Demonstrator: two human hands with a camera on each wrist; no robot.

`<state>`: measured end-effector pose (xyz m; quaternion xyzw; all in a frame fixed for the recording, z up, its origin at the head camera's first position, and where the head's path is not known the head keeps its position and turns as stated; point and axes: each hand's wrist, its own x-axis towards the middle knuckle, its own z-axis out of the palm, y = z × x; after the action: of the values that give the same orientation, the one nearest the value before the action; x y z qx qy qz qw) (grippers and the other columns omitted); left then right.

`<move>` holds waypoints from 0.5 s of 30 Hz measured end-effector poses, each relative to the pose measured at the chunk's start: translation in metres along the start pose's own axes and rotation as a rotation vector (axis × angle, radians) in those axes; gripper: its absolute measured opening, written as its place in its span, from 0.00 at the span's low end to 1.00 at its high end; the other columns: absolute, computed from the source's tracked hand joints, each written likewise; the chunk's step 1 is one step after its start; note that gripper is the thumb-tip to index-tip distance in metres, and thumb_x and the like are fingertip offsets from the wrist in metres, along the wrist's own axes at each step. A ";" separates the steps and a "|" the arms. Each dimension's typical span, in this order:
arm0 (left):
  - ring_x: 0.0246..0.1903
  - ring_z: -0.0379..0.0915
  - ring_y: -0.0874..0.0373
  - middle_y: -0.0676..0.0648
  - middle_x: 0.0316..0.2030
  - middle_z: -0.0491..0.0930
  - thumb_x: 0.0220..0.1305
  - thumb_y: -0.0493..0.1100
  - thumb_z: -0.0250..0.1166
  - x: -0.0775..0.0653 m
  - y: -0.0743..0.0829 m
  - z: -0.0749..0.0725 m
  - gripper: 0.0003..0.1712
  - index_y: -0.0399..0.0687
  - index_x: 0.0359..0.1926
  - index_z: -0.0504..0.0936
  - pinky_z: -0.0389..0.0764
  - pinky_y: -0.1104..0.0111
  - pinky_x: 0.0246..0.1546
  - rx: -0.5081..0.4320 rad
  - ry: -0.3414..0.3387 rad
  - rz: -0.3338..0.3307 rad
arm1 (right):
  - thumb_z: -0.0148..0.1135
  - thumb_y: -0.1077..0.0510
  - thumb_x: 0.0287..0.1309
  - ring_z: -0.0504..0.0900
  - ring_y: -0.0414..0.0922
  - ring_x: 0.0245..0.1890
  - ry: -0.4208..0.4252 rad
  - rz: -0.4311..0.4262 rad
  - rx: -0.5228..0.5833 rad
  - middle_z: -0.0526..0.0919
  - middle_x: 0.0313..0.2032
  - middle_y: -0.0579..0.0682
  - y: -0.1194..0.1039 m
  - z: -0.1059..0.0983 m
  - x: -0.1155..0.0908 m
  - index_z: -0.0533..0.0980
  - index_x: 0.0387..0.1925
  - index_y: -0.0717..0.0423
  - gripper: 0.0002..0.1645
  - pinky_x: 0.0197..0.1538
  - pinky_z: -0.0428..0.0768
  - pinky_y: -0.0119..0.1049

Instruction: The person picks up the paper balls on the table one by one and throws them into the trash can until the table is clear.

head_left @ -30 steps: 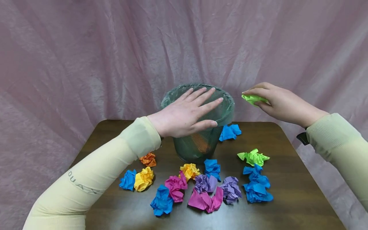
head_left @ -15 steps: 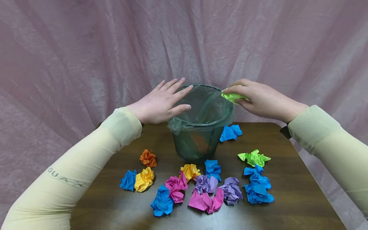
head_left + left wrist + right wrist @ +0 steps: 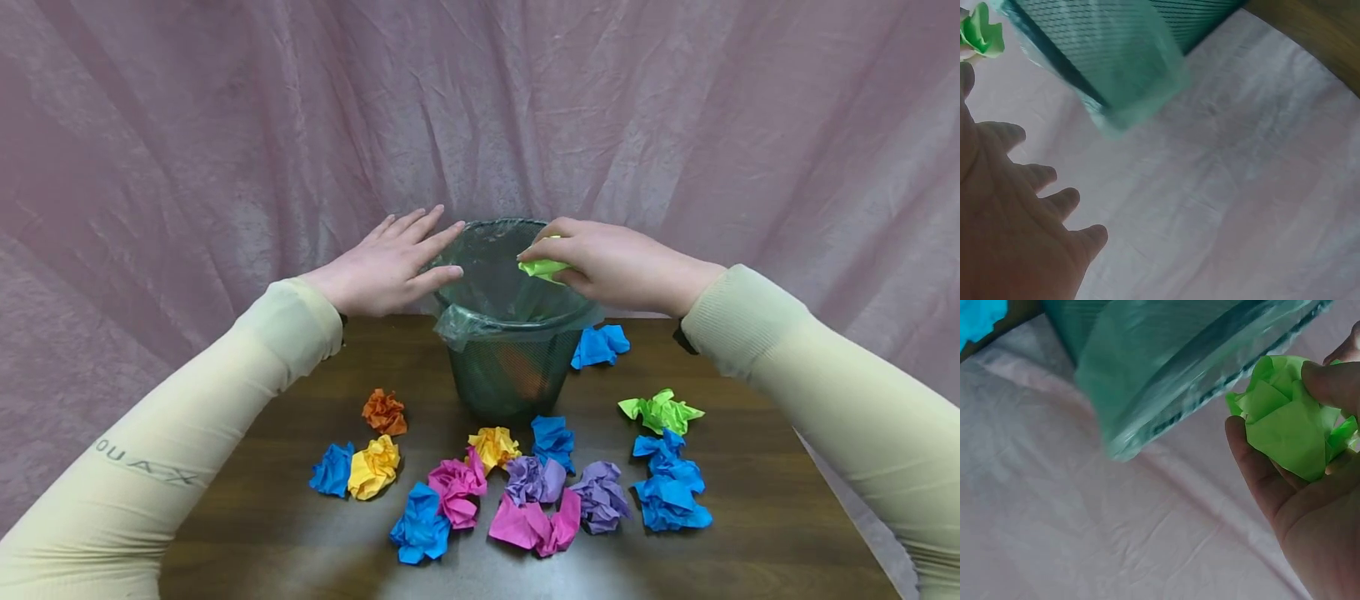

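A crumpled lime-green paper ball (image 3: 542, 268) is pinched between the thumb and fingers of my right hand (image 3: 611, 260), above the mouth of a mesh wastebasket (image 3: 510, 375). The right wrist view shows that green paper ball (image 3: 1288, 412) against the curled fingers, apart from the basket's rim. A translucent green bag (image 3: 468, 325) lines the basket and folds over its edge. My left hand (image 3: 382, 267) hovers at the basket's left side, fingers straight and spread, holding nothing. In the left wrist view the left hand (image 3: 1016, 206) is apart from the bag (image 3: 1116, 81). Something orange (image 3: 521, 371) shows through the mesh.
Several crumpled paper balls lie on the dark wooden table (image 3: 300, 550): blue (image 3: 420, 525), magenta (image 3: 536, 525), purple (image 3: 602, 497), yellow (image 3: 373, 468), orange (image 3: 385, 412) and another green one (image 3: 662, 412). One blue ball (image 3: 600, 346) sits right of the basket. A pink curtain (image 3: 480, 100) hangs behind.
My right hand has moved left with the green paper ball, from right of the basket to above its opening. My left hand has moved left, off the opening.
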<state>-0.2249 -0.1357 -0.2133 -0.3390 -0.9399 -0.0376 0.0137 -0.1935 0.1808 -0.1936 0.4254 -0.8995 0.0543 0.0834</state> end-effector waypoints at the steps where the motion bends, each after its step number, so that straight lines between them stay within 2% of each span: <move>1: 0.80 0.26 0.48 0.47 0.82 0.32 0.76 0.74 0.37 -0.001 -0.003 0.001 0.45 0.63 0.83 0.40 0.33 0.45 0.76 0.002 -0.002 -0.007 | 0.64 0.66 0.68 0.81 0.47 0.54 -0.016 0.000 0.006 0.78 0.59 0.48 -0.003 0.001 0.004 0.78 0.65 0.47 0.26 0.55 0.81 0.46; 8: 0.80 0.29 0.44 0.44 0.82 0.33 0.77 0.71 0.37 -0.007 -0.018 0.006 0.44 0.60 0.83 0.41 0.34 0.43 0.75 0.006 -0.012 -0.044 | 0.65 0.63 0.68 0.80 0.43 0.53 -0.083 -0.004 0.044 0.78 0.58 0.46 -0.013 0.009 0.023 0.77 0.66 0.45 0.26 0.56 0.80 0.41; 15: 0.80 0.29 0.43 0.43 0.81 0.34 0.77 0.71 0.37 -0.011 -0.022 0.011 0.44 0.59 0.83 0.41 0.34 0.43 0.75 0.001 -0.034 -0.063 | 0.66 0.64 0.67 0.79 0.45 0.54 -0.103 0.006 0.033 0.77 0.58 0.49 -0.014 0.014 0.033 0.76 0.67 0.47 0.29 0.58 0.79 0.41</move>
<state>-0.2302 -0.1592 -0.2265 -0.3099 -0.9502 -0.0314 -0.0034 -0.2049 0.1446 -0.2010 0.4264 -0.9028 0.0474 0.0300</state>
